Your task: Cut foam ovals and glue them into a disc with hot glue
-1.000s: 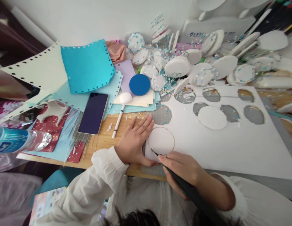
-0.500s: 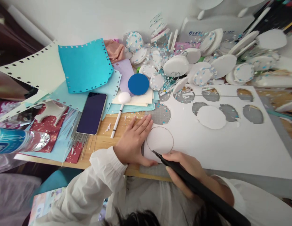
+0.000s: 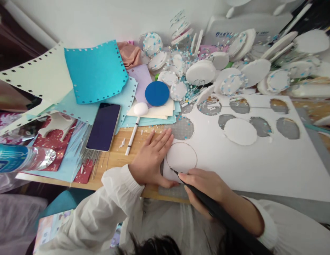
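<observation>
My right hand [image 3: 207, 189] grips a thick black pen-shaped cutter [image 3: 200, 196] with a thin pointed tip. That tip touches a white foam sheet [image 3: 250, 166] at the lower left of a thin brown circle [image 3: 182, 156]. Spread flat at the sheet's left edge, my left hand [image 3: 154, 156] has its fingers out straight and its thumb below the circle. Ragged round holes in the sheet show a grey cutting mat [image 3: 182, 129] beneath. One loose white foam disc [image 3: 240, 131] lies on top of the sheet, partly over two holes.
Left of my hands are a white stick with an egg-shaped head [image 3: 139, 109], a phone [image 3: 103, 126], thin wires and a water bottle [image 3: 21, 158]. A blue disc [image 3: 156, 93] rests on papers. White foam discs [image 3: 200, 72] with beaded sprays crowd the back.
The cutter's tip has moved slightly left along the lower part of the circle, and my right hand went with it. My left hand stays in place.
</observation>
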Demonstrator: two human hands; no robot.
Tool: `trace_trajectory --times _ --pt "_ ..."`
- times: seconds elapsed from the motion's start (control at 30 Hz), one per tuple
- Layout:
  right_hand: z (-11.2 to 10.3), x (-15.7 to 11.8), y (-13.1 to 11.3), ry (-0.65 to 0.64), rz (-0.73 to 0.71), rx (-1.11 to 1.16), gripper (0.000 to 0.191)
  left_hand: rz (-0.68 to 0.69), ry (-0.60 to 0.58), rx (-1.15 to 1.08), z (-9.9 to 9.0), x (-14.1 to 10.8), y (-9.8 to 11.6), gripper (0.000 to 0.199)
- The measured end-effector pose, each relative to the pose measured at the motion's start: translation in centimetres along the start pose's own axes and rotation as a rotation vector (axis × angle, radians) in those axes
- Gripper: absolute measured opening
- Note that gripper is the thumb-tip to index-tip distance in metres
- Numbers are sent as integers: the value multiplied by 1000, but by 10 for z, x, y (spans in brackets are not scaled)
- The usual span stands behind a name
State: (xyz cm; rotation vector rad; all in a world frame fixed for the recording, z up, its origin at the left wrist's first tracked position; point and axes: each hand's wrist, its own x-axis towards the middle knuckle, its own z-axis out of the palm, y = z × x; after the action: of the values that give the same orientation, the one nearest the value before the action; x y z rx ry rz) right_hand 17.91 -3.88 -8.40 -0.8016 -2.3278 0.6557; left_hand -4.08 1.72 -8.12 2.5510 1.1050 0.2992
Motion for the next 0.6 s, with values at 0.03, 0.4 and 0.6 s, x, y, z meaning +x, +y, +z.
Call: trace_trajectory --times 0.03,0.4,0.6 --pt "-3 0 1 -11 -19 -6 32 -3 -1 1 -1 0 1 120" --pt "-22 -12 1 43 35 -41 24 13 -18 57 1 1 -1 128" --pt "-45 -39 7 370 638 251 18 98 25 178 -2 -5 1 115"
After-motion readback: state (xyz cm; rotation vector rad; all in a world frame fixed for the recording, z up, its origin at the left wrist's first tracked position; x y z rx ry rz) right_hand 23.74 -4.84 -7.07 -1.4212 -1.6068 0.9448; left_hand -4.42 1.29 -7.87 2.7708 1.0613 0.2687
